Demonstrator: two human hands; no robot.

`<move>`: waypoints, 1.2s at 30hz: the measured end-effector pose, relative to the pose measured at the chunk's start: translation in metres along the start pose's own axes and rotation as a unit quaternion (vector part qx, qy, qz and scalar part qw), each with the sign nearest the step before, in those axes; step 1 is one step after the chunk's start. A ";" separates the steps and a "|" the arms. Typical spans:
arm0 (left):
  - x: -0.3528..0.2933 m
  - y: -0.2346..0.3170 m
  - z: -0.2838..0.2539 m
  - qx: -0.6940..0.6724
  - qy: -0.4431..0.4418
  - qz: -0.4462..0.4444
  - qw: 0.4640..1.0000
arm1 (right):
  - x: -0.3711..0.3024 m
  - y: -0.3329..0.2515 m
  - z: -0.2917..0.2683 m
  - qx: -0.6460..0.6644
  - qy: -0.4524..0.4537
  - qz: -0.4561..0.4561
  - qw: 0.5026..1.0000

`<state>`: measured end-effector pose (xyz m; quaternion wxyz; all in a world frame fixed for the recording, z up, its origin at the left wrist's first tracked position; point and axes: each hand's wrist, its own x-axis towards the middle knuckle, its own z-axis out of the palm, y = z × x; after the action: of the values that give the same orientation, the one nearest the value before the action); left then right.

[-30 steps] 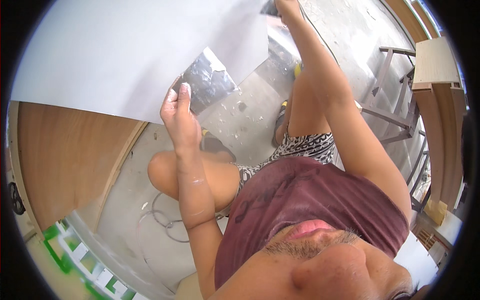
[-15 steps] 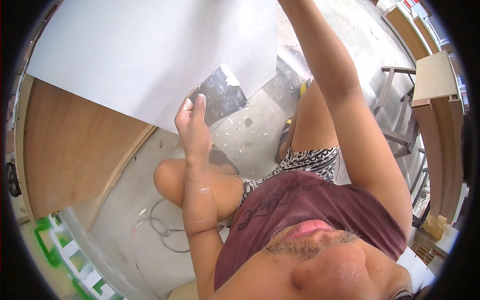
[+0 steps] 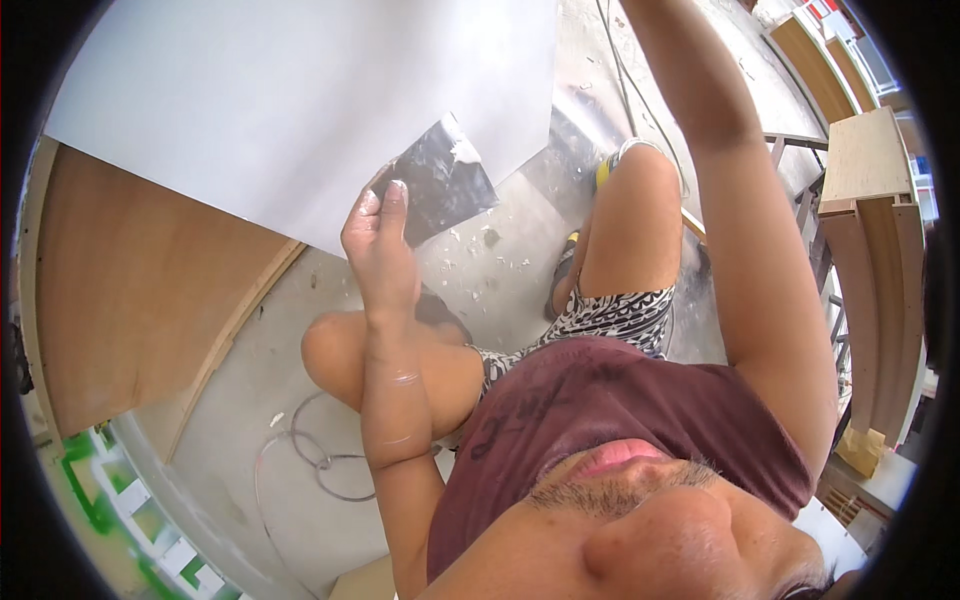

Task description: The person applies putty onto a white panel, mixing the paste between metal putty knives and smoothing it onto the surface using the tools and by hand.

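My left hand (image 3: 380, 245) is closed on the near-left edge of a thin, dark, square sheet (image 3: 440, 195), with the thumb pressed flat on top. White paste sticks to one corner of the sheet, and white smears mark my thumb and finger. The sheet sits over the near right part of a large white panel (image 3: 300, 90); whether it touches the panel I cannot tell. My right arm stretches up past the picture's top edge, so the right hand and anything in it are out of sight.
A brown wooden panel (image 3: 150, 290) with a pale edge strip stands below the white one. White flakes lie on the grey floor (image 3: 480, 270) between my feet. A thin hose (image 3: 345, 465) loops at lower left. Wooden box pieces (image 3: 875, 250) stand at right, near a dark metal frame.
My right arm has swung to the right, and a thin hose shows beside it at the top. My right knee has shifted right. The left hand and sheet have hardly moved.
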<state>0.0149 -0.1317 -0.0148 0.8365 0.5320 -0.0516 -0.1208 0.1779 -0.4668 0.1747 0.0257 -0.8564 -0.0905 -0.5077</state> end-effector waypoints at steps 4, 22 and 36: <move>-0.003 0.002 -0.003 0.004 0.010 0.007 1.000 | -0.109 -0.004 0.036 -0.013 -0.007 0.020 1.000; 0.032 -0.044 0.003 -0.117 0.036 -0.041 0.992 | -0.267 -0.172 -0.032 0.690 0.001 0.503 0.521; 0.030 -0.023 -0.019 -0.063 0.084 0.071 0.992 | -0.309 -0.195 -0.063 0.608 -0.290 0.535 0.509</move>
<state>0.0443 -0.1321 -0.0455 0.8761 0.4816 -0.0117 -0.0190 -0.0567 -0.3242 -0.0746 0.7795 -0.6162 0.0958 0.0589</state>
